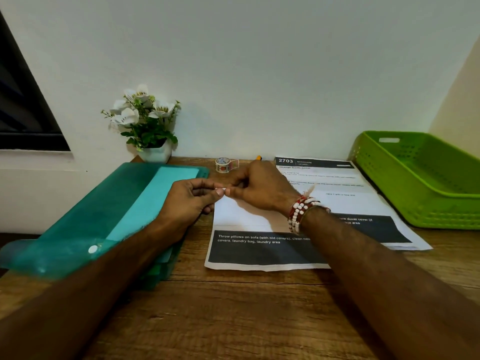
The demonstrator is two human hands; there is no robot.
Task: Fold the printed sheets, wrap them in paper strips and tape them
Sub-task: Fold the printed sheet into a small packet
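A small white paper edge [220,189] is being pinched between the curled fingers of the left hand [191,202] and the right hand [259,189]. This is happening above the far left corner of the black-and-white printed sheet [241,216], which is lying flat on the wooden counter [233,307] with its long axis running away. The patterned tape roll [222,165] is sitting just beyond, nearer the right hand.

The left hand [192,201] and right hand [257,188] pinch the far edge of a sheet [259,253] on the table [233,307]. A second sheet [337,183] lies beside it, a tape roll [223,165] behind, a folder [104,216] left and a basket [420,183] right.
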